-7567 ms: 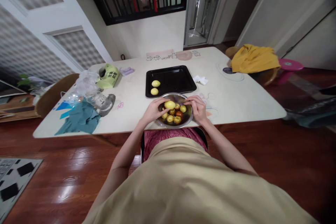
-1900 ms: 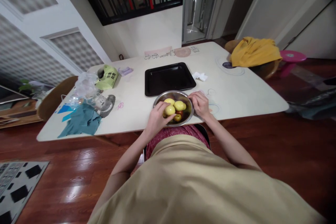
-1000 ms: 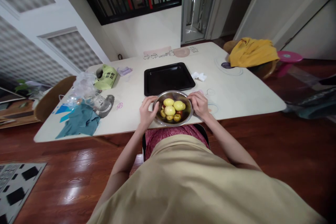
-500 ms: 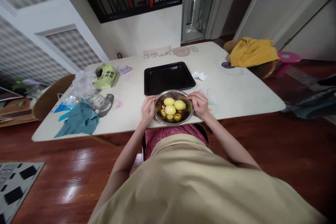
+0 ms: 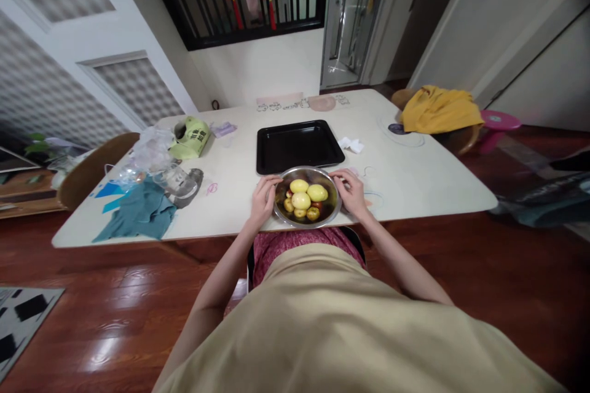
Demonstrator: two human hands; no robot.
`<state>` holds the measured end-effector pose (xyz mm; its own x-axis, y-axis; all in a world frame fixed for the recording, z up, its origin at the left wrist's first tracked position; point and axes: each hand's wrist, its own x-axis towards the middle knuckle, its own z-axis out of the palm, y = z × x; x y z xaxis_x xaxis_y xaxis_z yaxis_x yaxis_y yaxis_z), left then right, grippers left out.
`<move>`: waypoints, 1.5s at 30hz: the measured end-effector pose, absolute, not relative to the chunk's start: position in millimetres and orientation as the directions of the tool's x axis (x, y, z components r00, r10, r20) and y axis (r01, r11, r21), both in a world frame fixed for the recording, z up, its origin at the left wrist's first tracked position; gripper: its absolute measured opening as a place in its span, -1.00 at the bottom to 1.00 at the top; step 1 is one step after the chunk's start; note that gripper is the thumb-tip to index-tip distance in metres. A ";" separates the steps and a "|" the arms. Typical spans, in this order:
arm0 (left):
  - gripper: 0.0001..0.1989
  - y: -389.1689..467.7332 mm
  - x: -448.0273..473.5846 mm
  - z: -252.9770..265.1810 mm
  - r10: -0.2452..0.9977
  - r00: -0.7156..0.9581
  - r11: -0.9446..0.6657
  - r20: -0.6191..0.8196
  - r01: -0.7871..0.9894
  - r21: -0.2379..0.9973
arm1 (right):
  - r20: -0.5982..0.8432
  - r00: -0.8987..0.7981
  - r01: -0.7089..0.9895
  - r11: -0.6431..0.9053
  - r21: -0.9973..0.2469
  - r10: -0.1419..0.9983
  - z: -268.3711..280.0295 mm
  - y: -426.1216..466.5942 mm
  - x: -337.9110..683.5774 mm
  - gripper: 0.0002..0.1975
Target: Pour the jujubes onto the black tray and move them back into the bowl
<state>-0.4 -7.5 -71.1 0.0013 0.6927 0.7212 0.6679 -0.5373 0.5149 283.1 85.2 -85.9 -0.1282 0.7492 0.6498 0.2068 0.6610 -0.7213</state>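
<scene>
A round metal bowl (image 5: 330,209) stands at the near edge of the white table, in front of my body. In it lie three larger smooth yellow oval fruits (image 5: 302,201) and several smaller yellow-brown and reddish ones (image 5: 313,214); their kind is unclear. My left hand (image 5: 264,199) has its fingers closed on the left rim of the bowl. On the opposite side, my right hand (image 5: 351,193) pinches the right rim. Just beyond the bowl lies a black rectangular baking tray (image 5: 299,146) with nothing in it.
A crumpled white tissue (image 5: 352,145) lies right of the tray. At the table's left are a teal cloth (image 5: 142,212), clear plastic packaging (image 5: 154,150) and a green bag (image 5: 191,138). Yellow cloth (image 5: 437,110) covers a chair by the right end, near a pink stool (image 5: 500,121).
My view has tilted up slightly, so the table and everything on it appear lower. Both hands stay at the bowl's rim, and the fruits keep their arrangement.
</scene>
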 end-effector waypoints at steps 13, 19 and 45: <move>-0.63 -5.1 2.8 -76.5 0.668 0.015 -0.591 0.744 0.618 0.518 | -0.359 -0.483 0.231 -0.279 -0.932 0.799 -53.4 66.0 290.6 -0.88; -0.54 -4.0 6.3 -81.2 0.645 -0.040 -0.564 0.763 0.648 0.512 | -0.378 -0.413 0.287 -0.275 -0.918 0.829 -30.7 75.7 287.0 -0.94; -0.42 8.5 11.9 -95.7 0.715 -0.091 -0.497 0.693 0.631 0.596 | -0.206 -0.215 0.628 -0.026 -0.777 0.954 49.0 249.2 205.2 -0.69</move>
<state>11.9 8.5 -95.7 -0.0913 0.7154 0.6927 0.6306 -0.4968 0.5962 205.2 249.2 49.0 -0.2153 0.9545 -0.2065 0.6284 -0.0264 -0.7774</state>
